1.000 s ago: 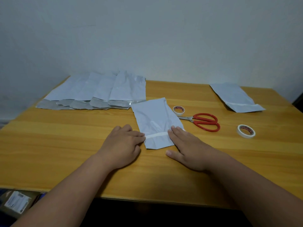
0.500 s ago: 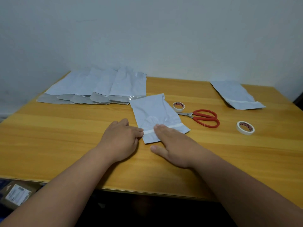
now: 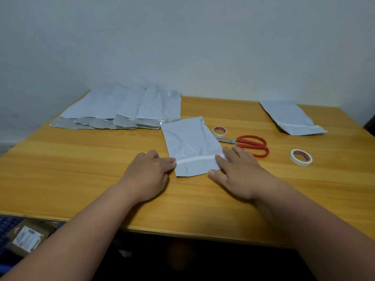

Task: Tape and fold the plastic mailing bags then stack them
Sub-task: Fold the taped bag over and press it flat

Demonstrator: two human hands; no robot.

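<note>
One mailing bag (image 3: 191, 144) is seen flat on the wooden table (image 3: 81, 169), near its middle, with a strip of white tape (image 3: 195, 159) laid across the folded near end. The bag is pressed down at both ends of that strip: the left hand (image 3: 149, 175) rests at the bag's left edge, its fingers loosely bent and their tips touching the end of the tape, while the right hand (image 3: 238, 173) is laid flat and spread over the bag's right corner. Nothing is gripped by either hand.

Just right of the bag, a small roll of tape (image 3: 219, 131) and a pair of red-handled scissors (image 3: 248, 145) are found, the scissor blades pointing toward the roll. A second roll of tape (image 3: 301, 157) lies farther right of the bag, well apart from it. Behind the bag and to its left, a fanned row of untaped bags (image 3: 121, 110) is spread out, their grey flaps still open. Far to the bag's right, at the back corner of the table, one finished bag (image 3: 292, 118) is set, taped like the one in hand.

The taping of this bag is judged nearly done, the strip being smoothed. It has yet to be placed on the finished bag, and by the look of the row, at least four more bags are left to be folded, taped and stacked.
</note>
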